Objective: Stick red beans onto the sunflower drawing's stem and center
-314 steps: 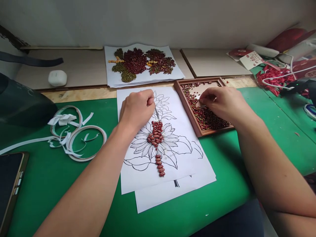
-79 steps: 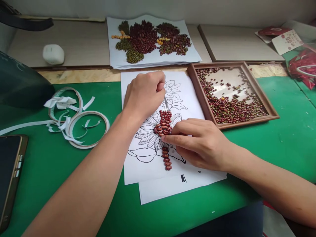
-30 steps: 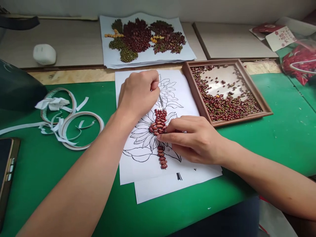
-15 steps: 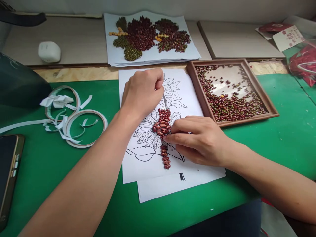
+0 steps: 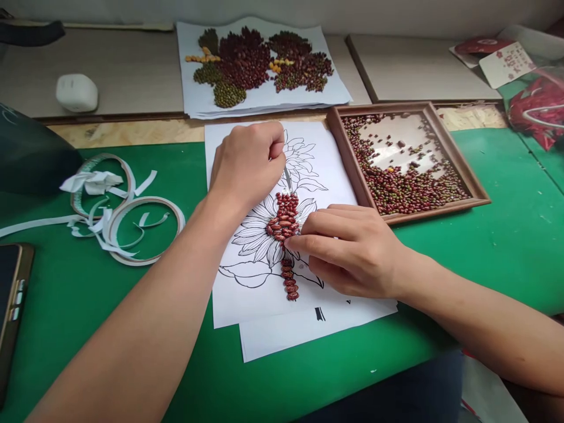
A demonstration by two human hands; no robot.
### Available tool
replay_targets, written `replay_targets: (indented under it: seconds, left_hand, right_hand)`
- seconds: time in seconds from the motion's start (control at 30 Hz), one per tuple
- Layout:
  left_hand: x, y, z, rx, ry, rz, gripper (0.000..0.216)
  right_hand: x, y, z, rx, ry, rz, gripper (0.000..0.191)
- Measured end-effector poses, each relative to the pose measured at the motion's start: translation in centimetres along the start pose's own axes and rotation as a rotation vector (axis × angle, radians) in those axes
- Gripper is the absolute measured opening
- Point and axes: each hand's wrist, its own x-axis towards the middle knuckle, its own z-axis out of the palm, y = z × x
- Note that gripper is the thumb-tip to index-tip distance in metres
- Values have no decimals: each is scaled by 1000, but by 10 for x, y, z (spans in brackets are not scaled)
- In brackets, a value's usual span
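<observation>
A sheet of paper (image 5: 259,305) printed with line-drawn flowers lies before me. Speckled red beans (image 5: 282,226) fill the lower flower's centre, smaller red beans (image 5: 287,202) form a block above it, and a column of speckled beans (image 5: 289,282) runs down the stem. My left hand (image 5: 249,164) rests as a fist on the upper left of the paper; whatever its curled fingers hold is hidden. Low over the flower's right side, my right hand (image 5: 348,249) has its fingertips closed at a small red bean on the centre's lower edge.
At right stands a wooden frame tray (image 5: 408,217) of loose mixed beans. Behind lies a finished-looking bean picture (image 5: 244,64) on white paper. Tape rings (image 5: 147,258) with paper scraps, a phone (image 5: 13,305), a white charger (image 5: 77,93) and a dark container (image 5: 35,153) are at left.
The whole view has shifted slightly, so everything sits a little further left. Both hands keep nearly the same place and pose over the paper.
</observation>
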Motion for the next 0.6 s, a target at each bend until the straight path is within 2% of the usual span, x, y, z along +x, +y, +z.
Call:
replay_targets:
  seconds: [0.2,0.37,0.6]
  left_hand:
    - [0,-1,1,14,6,0,28]
    - [0,-1,1,6,2,3,28]
    - [0,-2,1,-19,17,13,21]
  right_hand:
    - [-1,1,2,-3,-78,-12,23]
    - [-2,3,4,14,-75,10,22]
    - [1,2,0,44,-142,36,20]
